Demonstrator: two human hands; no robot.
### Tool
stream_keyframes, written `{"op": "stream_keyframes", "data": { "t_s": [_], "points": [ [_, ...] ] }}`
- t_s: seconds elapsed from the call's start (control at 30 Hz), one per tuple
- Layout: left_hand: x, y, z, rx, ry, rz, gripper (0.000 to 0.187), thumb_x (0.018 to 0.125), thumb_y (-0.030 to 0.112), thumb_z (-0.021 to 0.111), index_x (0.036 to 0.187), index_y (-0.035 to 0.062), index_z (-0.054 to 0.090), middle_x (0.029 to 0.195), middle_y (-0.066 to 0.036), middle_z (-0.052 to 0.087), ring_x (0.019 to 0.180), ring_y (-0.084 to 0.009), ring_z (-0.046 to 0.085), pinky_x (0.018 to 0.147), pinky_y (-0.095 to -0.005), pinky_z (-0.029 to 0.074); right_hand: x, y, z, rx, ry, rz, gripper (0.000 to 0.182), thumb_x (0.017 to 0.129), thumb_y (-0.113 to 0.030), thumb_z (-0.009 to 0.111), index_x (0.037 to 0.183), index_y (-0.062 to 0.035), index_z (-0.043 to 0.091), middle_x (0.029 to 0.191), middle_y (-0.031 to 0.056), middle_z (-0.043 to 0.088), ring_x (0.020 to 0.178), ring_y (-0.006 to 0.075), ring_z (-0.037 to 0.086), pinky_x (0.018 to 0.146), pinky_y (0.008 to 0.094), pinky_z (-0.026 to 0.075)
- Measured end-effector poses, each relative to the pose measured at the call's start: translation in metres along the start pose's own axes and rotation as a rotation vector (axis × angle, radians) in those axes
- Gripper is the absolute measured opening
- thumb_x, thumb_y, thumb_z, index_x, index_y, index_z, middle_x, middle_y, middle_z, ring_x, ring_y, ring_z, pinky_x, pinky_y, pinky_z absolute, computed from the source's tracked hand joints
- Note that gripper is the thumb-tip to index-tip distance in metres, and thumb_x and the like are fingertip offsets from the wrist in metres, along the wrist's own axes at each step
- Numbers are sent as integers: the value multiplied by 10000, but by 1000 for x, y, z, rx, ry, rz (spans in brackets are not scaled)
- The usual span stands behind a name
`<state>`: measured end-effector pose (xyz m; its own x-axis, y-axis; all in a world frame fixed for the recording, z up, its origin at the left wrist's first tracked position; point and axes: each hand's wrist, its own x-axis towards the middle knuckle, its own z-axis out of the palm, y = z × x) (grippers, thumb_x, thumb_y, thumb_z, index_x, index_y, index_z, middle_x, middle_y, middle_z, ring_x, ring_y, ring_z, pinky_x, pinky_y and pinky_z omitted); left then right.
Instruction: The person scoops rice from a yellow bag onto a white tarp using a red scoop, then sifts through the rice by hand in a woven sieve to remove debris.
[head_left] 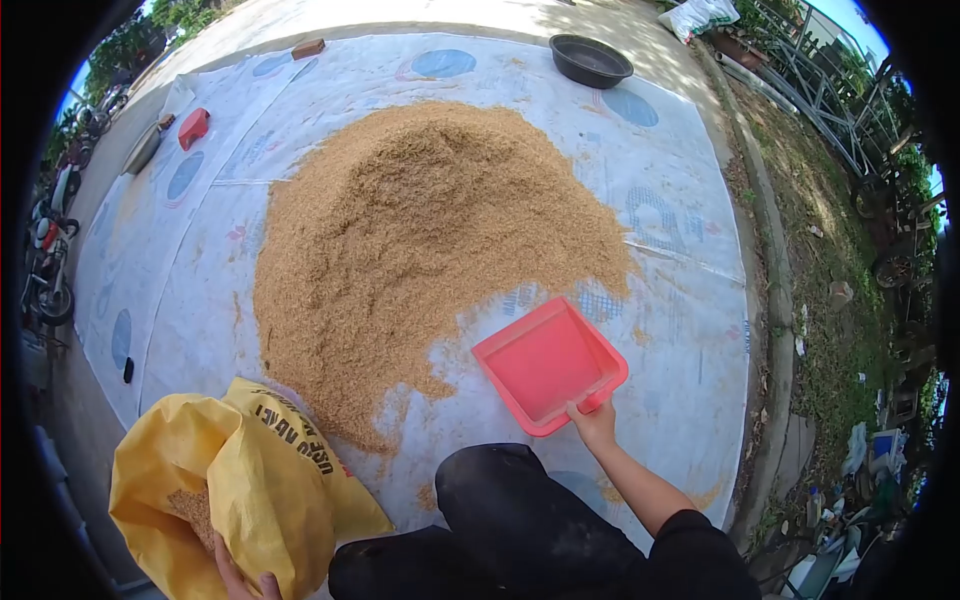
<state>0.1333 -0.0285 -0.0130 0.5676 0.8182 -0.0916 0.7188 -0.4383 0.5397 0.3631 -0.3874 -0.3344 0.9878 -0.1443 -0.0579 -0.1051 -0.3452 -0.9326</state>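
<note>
My right hand (597,424) is closed round the handle of a red plastic dustpan (552,362). The pan is empty, and its front edge points toward a large heap of golden-brown grain (420,230), which looks like unhulled rice. At the lower left, my left hand (240,580) grips the rim of a yellow woven sack (275,500), partly cut off by the frame's bottom edge. Some grain shows inside the sack's open mouth. Dark printed letters run along its side.
A printed white tarp (680,330) lies under the heap. On it are a black basin (590,62) at the far right, a brick (308,48), a red object (194,128) and a small black item (128,370). Motorbikes (55,250) stand left; a curb (775,290) runs right.
</note>
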Motion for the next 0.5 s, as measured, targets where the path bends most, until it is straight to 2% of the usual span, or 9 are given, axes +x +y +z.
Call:
{"op": "stream_keyframes", "data": {
  "t_s": [0.1, 0.17, 0.23, 0.3, 0.37, 0.5],
  "points": [
    [-1, 18, 11, 197, 15, 25, 793, 716, 210, 707, 1366, 19, 294, 1369, -207, 356, 1236, -337, 371, 1015, -398, 276, 9, 25, 14, -61, 2, -9, 455, 684, -223, 733, 977, -15, 455, 819, 117, 596, 780, 237, 604, 711, 347, 471],
    [2, 16, 22, 174, 55, 88, 788, 735, 222, 697, 1373, 21, 279, 1376, -206, 345, 1243, -334, 364, 1017, -395, 273, 25, 17, 38, -175, -66, -4, 426, 686, -214, 716, 959, -24, 450, 855, 146, 609, 821, 267, 618, 725, 356, 475],
    [4, 8, 32, 148, 100, 144, 784, 754, 235, 687, 1380, 24, 264, 1383, -206, 334, 1250, -331, 357, 1018, -392, 270, 43, 13, 73, -207, -42, -17, 419, 681, -206, 704, 962, -32, 446, 842, 153, 615, 805, 294, 621, 714, 365, 477],
    [5, -3, 37, 275, 172, 214, 709, 815, 250, 632, 1380, 27, 268, 1377, -212, 341, 1245, -329, 366, 1005, -380, 289, 59, -13, 103, 22, -63, 35, 420, 667, -229, 713, 932, -45, 444, 791, 146, 613, 755, 318, 616, 682, 388, 473],
    [4, -1, 40, 260, 179, 204, 667, 840, 248, 600, 1376, 22, 275, 1366, -220, 353, 1238, -332, 376, 997, -375, 300, 78, -4, 135, -72, -23, -29, 410, 661, -233, 718, 888, -51, 429, 749, 147, 608, 718, 339, 607, 648, 400, 467],
    [0, 0, 38, 226, 209, 145, 580, 883, 229, 533, 1362, 3, 298, 1338, -242, 380, 1207, -346, 410, 971, -368, 333, 84, -10, 157, -120, -2, 2, 401, 665, -233, 714, 861, -54, 413, 747, 159, 603, 717, 344, 603, 636, 407, 461]
  ]
}}
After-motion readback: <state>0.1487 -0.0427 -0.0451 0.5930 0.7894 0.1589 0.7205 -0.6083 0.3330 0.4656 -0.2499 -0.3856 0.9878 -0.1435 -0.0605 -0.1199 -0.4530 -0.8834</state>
